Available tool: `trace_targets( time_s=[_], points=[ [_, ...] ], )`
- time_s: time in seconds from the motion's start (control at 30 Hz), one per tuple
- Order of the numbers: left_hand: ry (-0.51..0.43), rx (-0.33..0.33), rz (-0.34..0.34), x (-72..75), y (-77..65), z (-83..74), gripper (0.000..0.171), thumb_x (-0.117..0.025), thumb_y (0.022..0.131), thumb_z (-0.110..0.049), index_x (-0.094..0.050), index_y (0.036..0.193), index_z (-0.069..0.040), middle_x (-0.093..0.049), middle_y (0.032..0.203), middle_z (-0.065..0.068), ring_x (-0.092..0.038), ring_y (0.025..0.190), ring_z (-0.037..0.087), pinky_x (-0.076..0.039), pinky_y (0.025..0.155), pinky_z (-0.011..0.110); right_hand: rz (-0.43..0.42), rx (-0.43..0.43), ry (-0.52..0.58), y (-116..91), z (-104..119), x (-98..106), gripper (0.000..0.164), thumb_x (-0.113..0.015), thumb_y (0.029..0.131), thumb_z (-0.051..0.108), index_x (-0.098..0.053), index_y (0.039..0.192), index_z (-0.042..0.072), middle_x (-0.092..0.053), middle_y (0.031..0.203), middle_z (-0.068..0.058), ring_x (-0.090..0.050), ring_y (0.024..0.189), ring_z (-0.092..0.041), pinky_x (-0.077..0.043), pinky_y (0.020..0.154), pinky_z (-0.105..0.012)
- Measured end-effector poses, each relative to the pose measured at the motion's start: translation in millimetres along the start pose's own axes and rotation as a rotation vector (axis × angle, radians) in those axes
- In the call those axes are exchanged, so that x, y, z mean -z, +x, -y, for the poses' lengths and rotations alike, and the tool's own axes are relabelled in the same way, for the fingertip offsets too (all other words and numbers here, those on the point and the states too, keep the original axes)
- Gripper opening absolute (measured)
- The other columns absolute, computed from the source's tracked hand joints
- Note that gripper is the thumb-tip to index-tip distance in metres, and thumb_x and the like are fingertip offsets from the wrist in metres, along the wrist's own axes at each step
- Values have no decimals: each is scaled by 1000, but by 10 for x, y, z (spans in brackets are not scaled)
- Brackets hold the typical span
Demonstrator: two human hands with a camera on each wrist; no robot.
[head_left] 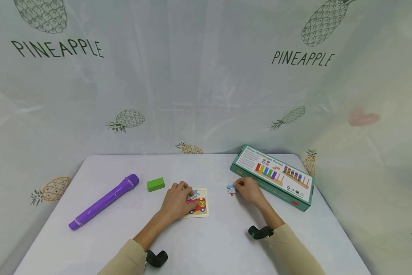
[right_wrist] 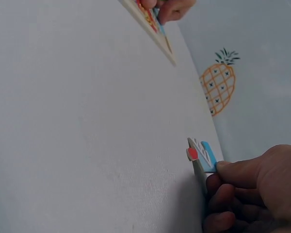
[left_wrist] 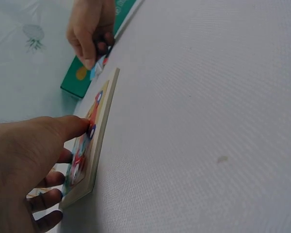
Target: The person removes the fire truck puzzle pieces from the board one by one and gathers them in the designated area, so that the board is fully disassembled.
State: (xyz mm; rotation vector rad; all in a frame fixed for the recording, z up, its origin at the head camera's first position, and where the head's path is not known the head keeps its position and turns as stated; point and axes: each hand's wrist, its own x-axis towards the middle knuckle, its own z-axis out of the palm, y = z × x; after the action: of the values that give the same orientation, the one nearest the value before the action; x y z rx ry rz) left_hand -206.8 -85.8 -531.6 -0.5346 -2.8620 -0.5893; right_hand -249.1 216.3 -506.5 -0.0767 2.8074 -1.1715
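A small wooden jigsaw puzzle (head_left: 202, 209) with a red vehicle picture lies in a pale frame mid-table. Over its left part rests my left hand (head_left: 178, 200); the thumb (left_wrist: 76, 127) touches the picture and the other fingers are spread, loosely bent, near the far side. Part of the picture is hidden beneath this hand. To the right of the puzzle, my right hand (head_left: 250, 190) pinches a light-blue puzzle piece (right_wrist: 203, 156) with white stripes and a red knob between thumb and fingers. The piece is tilted just over the table, apart from the puzzle.
A green Ring Challenge Game box (head_left: 274, 176) lies slanted behind my right hand. Left of the puzzle are a green block (head_left: 155, 185) and a long purple microphone-shaped tube (head_left: 104, 201). A pineapple-print curtain (head_left: 206, 76) hangs at the table's back edge.
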Motion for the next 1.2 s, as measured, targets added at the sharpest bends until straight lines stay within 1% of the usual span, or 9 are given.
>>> trace_targets(
  time_s=[0.23,0.33,0.4,0.5,0.6,0.73,0.83,1.07,1.2],
  points=[
    [-23,-41,0,1,-23,51,36,-77,83,-52,-72,99,-20,-60,116,2,-53,106,28,-47,84,47,28,-1,-39,25,-14,24,17,-62,100,18,-75,96,7,-67,83,-1,-53,69,-15,-42,60,-28],
    [-30,-66,26,-6,-41,113,40,-77,83,-53,-74,106,-20,-59,119,0,-51,108,25,-46,86,45,29,15,-40,25,-19,27,17,-63,99,18,-75,96,7,-67,81,-1,-52,68,-15,-42,59,-29],
    [-46,-80,56,6,-59,152,46,-76,83,-54,-74,114,-20,-58,123,-1,-50,111,24,-46,89,45,24,18,-43,34,-32,21,17,-63,99,19,-75,94,7,-67,81,0,-52,68,-15,-41,58,-29],
    [-58,-105,98,42,-88,200,56,-75,83,-56,-71,126,-21,-56,128,-1,-48,116,24,-45,92,46,21,16,-50,44,-46,9,16,-64,99,20,-75,94,9,-67,81,1,-52,68,-14,-42,58,-29],
    [-75,-138,130,98,-110,229,61,-76,83,-55,-67,133,-21,-55,131,1,-48,119,25,-45,93,47,16,14,-58,48,-41,2,15,-65,98,20,-75,93,9,-67,81,1,-53,68,-14,-42,58,-29],
    [-95,-169,151,143,-123,259,64,-77,82,-53,-64,137,-21,-54,134,2,-47,122,26,-44,96,50,11,21,-77,40,-37,1,14,-66,97,18,-74,92,8,-67,80,1,-53,69,-15,-42,59,-29],
    [-105,-181,150,154,-129,271,65,-77,82,-53,-63,138,-21,-54,135,3,-47,124,28,-43,96,52,8,27,-95,40,-40,-10,13,-66,97,18,-73,92,7,-67,80,0,-54,69,-15,-43,59,-28],
    [-96,-179,168,159,-139,306,70,-75,83,-57,-59,142,-23,-54,138,0,-47,127,25,-43,98,51,8,35,-109,51,-48,-28,11,-67,97,18,-72,92,9,-65,81,1,-54,70,-14,-44,61,-29],
    [-114,-187,181,167,-143,338,71,-75,83,-56,-58,143,-22,-53,140,-2,-46,130,23,-42,100,50,10,55,-112,40,-48,-27,10,-68,96,18,-71,92,9,-65,81,1,-54,70,-15,-45,61,-29]
  ],
)
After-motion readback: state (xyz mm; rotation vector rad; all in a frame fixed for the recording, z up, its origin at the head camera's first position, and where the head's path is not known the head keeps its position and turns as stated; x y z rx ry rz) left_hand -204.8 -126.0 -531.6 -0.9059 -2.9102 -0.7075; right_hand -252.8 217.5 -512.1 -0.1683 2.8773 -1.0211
